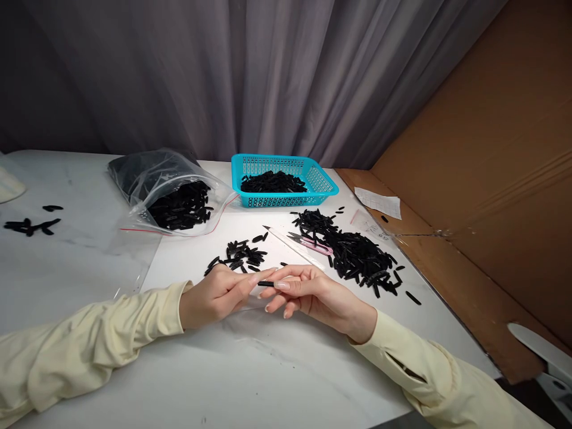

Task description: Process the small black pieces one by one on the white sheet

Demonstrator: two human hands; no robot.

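Observation:
A slim black strip-like piece [266,284] spans the gap between my two hands, above the front of the white table. My right hand [313,293] pinches its right end between thumb and forefinger, the other fingers loosely curled below. My left hand [221,293] has its fingers closed at the piece's left end, where the fingertips partly hide it. Just beyond my left hand lies a small loose group of similar black pieces [241,255]. Past my right hand are pink-handled thread snips [315,245] and a white pointed stick [295,247].
A blue perforated basket [286,201] holding black pieces stands at the back. Left of it, an open clear zip bag [156,167] spills more. A large heap [361,259] lies right, several pieces [31,226] far left. A cardboard wall [482,179] rises along the right.

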